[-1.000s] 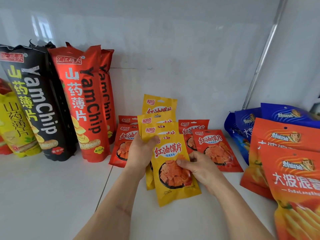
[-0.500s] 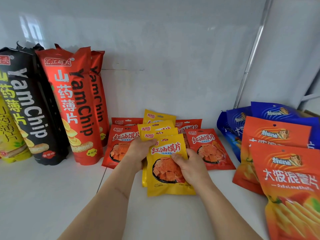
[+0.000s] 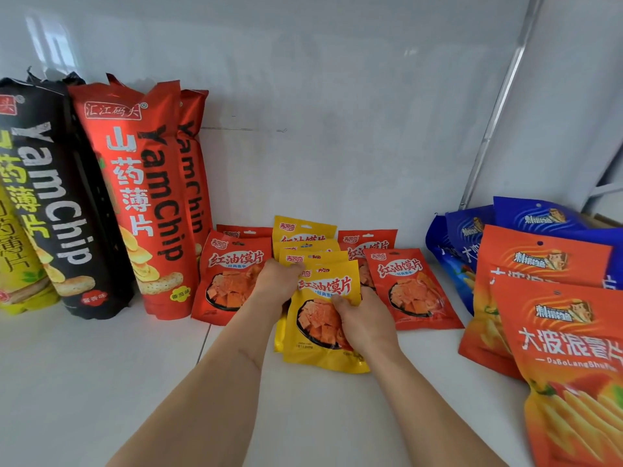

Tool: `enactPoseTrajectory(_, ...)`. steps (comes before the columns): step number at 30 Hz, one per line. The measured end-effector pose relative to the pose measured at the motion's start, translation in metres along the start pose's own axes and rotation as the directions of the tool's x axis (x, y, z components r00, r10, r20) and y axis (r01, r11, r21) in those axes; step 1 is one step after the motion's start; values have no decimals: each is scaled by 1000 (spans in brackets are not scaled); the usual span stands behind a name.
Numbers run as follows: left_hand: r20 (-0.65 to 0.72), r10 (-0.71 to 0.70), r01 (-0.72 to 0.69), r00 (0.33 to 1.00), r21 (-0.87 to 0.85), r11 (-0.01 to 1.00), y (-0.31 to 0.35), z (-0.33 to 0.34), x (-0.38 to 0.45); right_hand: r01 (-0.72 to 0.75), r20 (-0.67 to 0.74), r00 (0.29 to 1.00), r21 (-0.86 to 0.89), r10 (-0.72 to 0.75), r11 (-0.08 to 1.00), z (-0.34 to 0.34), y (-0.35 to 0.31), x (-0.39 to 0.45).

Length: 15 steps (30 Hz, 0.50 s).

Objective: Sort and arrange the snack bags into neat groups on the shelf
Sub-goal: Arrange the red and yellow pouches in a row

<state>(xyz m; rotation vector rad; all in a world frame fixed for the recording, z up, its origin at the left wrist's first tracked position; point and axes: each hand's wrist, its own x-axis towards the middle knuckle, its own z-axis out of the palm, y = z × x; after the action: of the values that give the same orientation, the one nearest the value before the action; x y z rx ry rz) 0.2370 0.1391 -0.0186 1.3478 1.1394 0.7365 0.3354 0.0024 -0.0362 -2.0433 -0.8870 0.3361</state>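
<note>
A front yellow snack bag (image 3: pixel 320 345) lies on the white shelf (image 3: pixel 101 382) at the centre, on a row of several more yellow bags (image 3: pixel 303 230) reaching back to the wall. My left hand (image 3: pixel 278 284) grips the yellow bag's upper left edge. My right hand (image 3: pixel 362 323) holds its right side, thumb on the front. Small red bags sit on both sides: one at the left (image 3: pixel 232 278), one at the right (image 3: pixel 411 291), with more red ones behind them.
Tall YamChip bags stand at the left: red (image 3: pixel 141 197), black (image 3: pixel 57 203) and yellow (image 3: pixel 17 257). Orange bags (image 3: pixel 566 348) and blue bags (image 3: pixel 472 237) are stacked at the right. A metal upright (image 3: pixel 495 109) runs up the back wall.
Both hands have carried the front yellow bag down and back onto the yellow row; it now lies lower and flatter against the bags behind it.
</note>
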Motion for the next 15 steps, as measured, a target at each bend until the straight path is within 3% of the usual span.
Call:
enactPoseTrajectory(4,-25,48,-45,999,109,993,18,-3,-22,11,-31,999,-19,-12,1000,2,-2,-1)
enactPoseTrajectory(8,-47,187,-168,981,265,949,19,0,-32,3,-48,999,-28,-4,1000,-1,-4,-2)
enactPoseTrajectory(15,38,445,-396,895,530,750,3,5,-53,47,-81,995,-98,-54,994,-4,-8,-10)
